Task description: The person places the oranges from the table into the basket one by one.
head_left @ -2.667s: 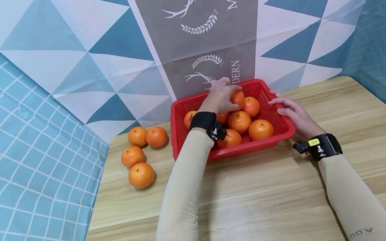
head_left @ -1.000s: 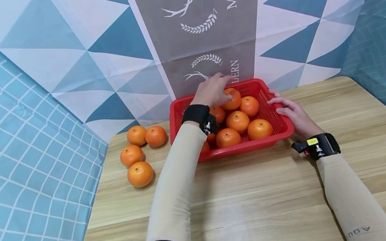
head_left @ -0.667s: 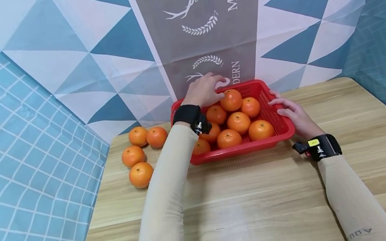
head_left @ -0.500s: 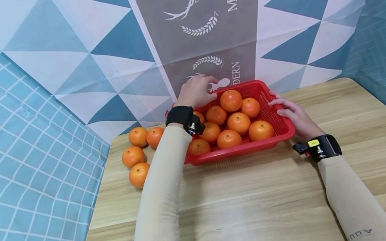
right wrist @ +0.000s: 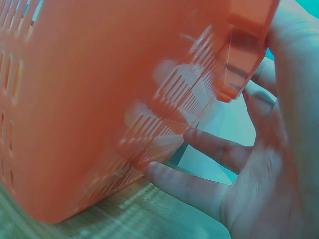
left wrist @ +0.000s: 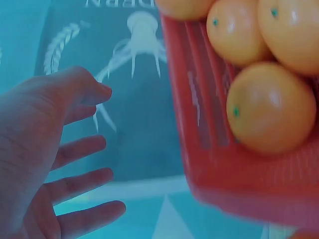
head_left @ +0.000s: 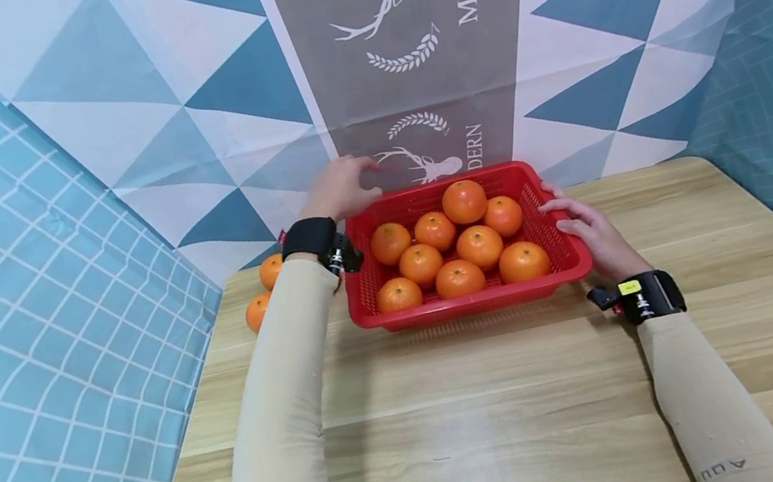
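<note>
While the left hand (head_left: 336, 188) has drawn back from the red basket (head_left: 551, 227), eight oranges (head_left: 454, 243) stay inside on the surface. Left wrist view: fingers (left wrist: 82, 181) spread wide, holding nothing. Right wrist view: the right hand (right wrist: 269, 149) rests straight fingers against the basket wall.

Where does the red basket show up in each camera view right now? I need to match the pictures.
Head: red basket sits centre frame on the table, oranges inside.
Left wrist: its corner fills the right side, with the left hand beside it.
Right wrist: its slotted outer wall fills most of the frame.
Shared landmark: the basket's rim.
</note>
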The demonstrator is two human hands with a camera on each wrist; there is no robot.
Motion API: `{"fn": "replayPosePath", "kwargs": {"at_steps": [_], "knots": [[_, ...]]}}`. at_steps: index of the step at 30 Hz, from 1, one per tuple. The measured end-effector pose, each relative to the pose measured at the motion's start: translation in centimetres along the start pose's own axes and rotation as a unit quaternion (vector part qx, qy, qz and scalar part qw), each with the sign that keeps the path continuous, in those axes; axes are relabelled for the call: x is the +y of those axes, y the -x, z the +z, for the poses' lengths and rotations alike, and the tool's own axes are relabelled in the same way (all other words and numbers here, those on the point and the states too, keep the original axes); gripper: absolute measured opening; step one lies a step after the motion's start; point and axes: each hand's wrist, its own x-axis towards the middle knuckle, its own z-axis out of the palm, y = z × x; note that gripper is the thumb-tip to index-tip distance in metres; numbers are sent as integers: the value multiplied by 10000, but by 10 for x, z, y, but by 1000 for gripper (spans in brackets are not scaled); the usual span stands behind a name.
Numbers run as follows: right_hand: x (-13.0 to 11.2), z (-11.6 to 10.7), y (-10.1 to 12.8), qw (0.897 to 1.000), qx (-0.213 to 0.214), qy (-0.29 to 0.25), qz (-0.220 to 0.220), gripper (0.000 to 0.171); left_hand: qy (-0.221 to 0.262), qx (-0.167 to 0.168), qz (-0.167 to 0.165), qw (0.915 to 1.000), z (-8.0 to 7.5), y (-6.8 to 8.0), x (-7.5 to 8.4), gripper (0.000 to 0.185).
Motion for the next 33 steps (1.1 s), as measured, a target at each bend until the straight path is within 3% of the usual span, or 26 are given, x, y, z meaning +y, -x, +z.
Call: {"fn": "replayPosePath", "kwargs": {"at_steps": [11,17,27,33], "knots": [[-1,-1,1,10000,-51,-45,-26,38,118,5,-549,9984,-12,26,-58,51],[-1,-1,1,9999,27,-36,102,38,59,-106,-948,9954,-15,40,-80,53],[2,-2,0,10000,4,-17,73,41,103,-141,-1103,9937,-13,47,-91,56],[2,-2,-1,10000,-6,-37,10,38,234,-343,-1214,9917,-5,46,-94,59]]}}
